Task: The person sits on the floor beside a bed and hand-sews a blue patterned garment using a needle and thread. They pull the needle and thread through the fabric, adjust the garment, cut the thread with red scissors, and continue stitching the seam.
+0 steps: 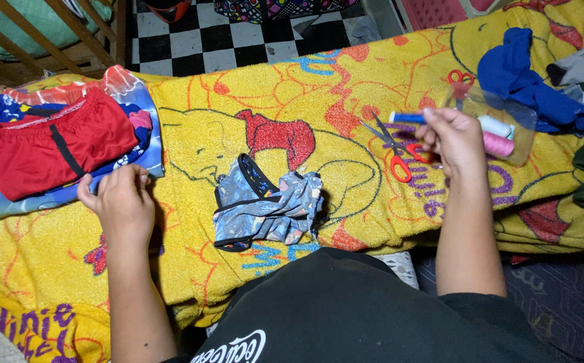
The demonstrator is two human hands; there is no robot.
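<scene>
Yellow terry blanket [251,94], printed with cartoon figures, covers the bed and serves as the work surface. On it, right in front of the person, lies a small crumpled grey-blue patterned garment [265,205], within easy reach of both hands. The right hand [454,140] is raised beside a clear plastic bag [507,121] of thread spools, its grip pinched narrow around a blue spool [406,117] held by its end, apparently to keep it clear of the bag. Red-handled scissors [396,151] lie open just beside that hand, touching the blanket. The left hand [122,202] rests loosely curled and holding nothing, next to folded red shorts [57,144] stacked on blue fabric. A blue cloth [523,77] lies beyond the bag.
</scene>
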